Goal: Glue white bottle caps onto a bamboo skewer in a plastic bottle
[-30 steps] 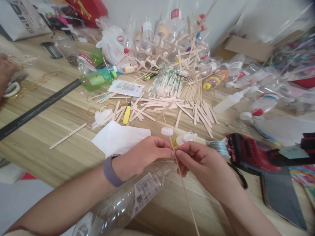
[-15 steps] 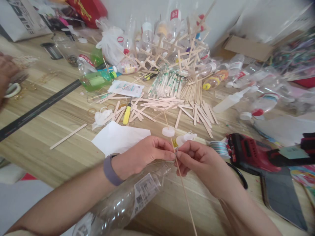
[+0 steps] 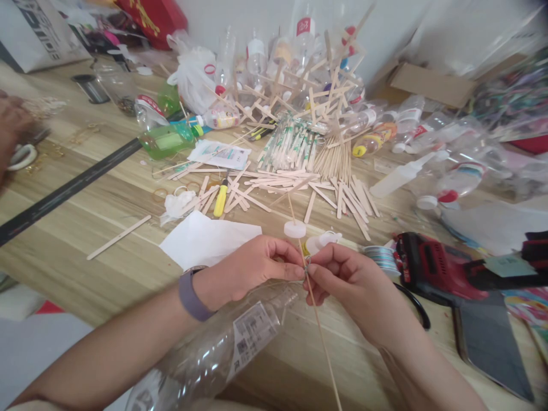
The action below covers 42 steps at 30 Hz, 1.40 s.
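Observation:
A thin wooden skewer [image 3: 321,331] runs from the bottom edge up between my hands and through a white bottle cap [image 3: 294,229]. My left hand [image 3: 261,265] pinches at the skewer with thumb and forefinger. Close against it, my right hand [image 3: 338,274] pinches at the same spot, where a small shiny wire-like piece shows between the fingertips. Its exact shape is too small to tell. Below my left hand lies a large clear plastic bottle [image 3: 214,348] with a label, its neck toward my hands. A small white bottle [image 3: 321,242] lies just behind my right hand.
Craft sticks [image 3: 282,180], a yellow screwdriver [image 3: 221,197] and white paper [image 3: 209,240] lie ahead. Plastic bottles [image 3: 166,141] and a stick structure [image 3: 278,103] stand farther back. At right are a red power tool [image 3: 436,265] and a phone [image 3: 492,342]. Another person's hand [image 3: 15,125] is at far left.
The cap and the skewer's upper part have shifted very slightly to the right. Both my hands keep nearly the same place and pinch.

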Each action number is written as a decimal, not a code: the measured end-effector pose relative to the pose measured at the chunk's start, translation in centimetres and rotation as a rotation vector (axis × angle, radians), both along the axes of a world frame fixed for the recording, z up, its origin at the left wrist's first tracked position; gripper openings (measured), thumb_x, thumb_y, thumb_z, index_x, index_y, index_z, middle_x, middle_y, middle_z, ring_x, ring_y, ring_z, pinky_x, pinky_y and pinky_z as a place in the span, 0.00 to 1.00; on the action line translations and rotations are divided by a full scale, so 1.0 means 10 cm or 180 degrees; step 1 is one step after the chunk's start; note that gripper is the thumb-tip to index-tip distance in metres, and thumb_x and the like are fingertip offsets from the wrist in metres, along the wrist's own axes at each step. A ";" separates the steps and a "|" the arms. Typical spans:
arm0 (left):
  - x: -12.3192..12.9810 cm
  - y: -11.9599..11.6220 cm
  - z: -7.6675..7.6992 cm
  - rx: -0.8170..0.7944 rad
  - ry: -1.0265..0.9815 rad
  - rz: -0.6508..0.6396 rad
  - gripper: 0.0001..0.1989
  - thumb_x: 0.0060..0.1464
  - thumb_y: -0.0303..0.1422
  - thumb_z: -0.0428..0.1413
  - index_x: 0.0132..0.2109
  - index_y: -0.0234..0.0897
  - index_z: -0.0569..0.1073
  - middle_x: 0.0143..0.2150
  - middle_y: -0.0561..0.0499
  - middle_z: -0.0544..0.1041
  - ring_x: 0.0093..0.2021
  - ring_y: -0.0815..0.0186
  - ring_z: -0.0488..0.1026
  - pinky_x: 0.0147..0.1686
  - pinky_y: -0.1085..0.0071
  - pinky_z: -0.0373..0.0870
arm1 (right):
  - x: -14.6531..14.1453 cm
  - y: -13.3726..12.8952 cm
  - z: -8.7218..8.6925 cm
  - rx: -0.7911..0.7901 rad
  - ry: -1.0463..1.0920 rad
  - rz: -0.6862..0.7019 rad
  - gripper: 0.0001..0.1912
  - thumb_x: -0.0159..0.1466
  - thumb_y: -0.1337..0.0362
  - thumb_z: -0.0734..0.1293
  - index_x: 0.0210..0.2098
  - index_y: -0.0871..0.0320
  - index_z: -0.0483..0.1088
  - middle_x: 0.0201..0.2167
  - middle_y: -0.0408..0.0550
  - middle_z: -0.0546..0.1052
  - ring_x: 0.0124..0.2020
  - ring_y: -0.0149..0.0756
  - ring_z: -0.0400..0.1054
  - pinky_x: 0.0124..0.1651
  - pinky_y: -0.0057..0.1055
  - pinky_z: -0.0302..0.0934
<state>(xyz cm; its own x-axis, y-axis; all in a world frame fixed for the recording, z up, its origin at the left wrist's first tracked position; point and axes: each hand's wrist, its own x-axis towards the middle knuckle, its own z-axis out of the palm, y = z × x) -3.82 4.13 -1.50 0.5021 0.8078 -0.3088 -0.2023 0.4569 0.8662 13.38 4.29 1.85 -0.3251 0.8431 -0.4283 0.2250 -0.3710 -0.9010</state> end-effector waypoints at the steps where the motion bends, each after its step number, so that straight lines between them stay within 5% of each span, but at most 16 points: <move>1: 0.00 0.00 0.00 0.0027 -0.0020 -0.0011 0.07 0.45 0.31 0.63 0.28 0.34 0.74 0.30 0.54 0.71 0.33 0.69 0.68 0.39 0.70 0.62 | 0.00 0.00 0.00 0.0000 0.0012 -0.0014 0.14 0.52 0.57 0.71 0.24 0.57 0.64 0.18 0.40 0.74 0.18 0.28 0.68 0.23 0.26 0.64; 8: -0.02 0.01 0.03 0.0032 -0.0200 -0.0061 0.05 0.47 0.31 0.62 0.29 0.34 0.75 0.31 0.53 0.73 0.33 0.69 0.68 0.39 0.71 0.62 | 0.02 0.00 -0.01 0.0110 0.0022 -0.0066 0.13 0.51 0.57 0.71 0.24 0.58 0.64 0.17 0.40 0.74 0.17 0.27 0.68 0.22 0.25 0.63; 12: -0.02 0.00 0.03 0.0219 -0.0196 -0.0141 0.13 0.54 0.38 0.56 0.28 0.33 0.75 0.28 0.52 0.74 0.32 0.68 0.69 0.39 0.69 0.63 | 0.01 -0.01 -0.01 0.0109 0.0073 -0.0023 0.12 0.52 0.59 0.71 0.25 0.58 0.65 0.16 0.39 0.73 0.17 0.27 0.68 0.22 0.24 0.63; 29: 0.00 0.00 0.01 -0.0255 -0.0111 0.0037 0.14 0.45 0.39 0.63 0.25 0.33 0.72 0.22 0.55 0.69 0.26 0.71 0.65 0.31 0.72 0.60 | 0.01 -0.01 0.01 -0.0329 0.0436 0.0125 0.14 0.53 0.55 0.72 0.28 0.59 0.69 0.21 0.42 0.76 0.21 0.28 0.70 0.26 0.27 0.66; 42: 0.05 -0.04 0.06 0.0090 0.0303 0.0450 0.14 0.47 0.38 0.61 0.22 0.33 0.71 0.22 0.56 0.67 0.27 0.72 0.62 0.32 0.73 0.58 | -0.09 -0.09 -0.06 0.0209 -0.0101 0.0007 0.13 0.50 0.59 0.71 0.29 0.57 0.64 0.21 0.39 0.72 0.22 0.29 0.69 0.27 0.28 0.64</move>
<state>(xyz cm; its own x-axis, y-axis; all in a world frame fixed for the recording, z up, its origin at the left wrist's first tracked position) -3.33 3.73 -0.90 0.3526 0.8773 -0.3256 -0.1794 0.4048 0.8966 12.45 3.39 1.24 -0.3141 0.8691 -0.3822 0.2547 -0.3107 -0.9158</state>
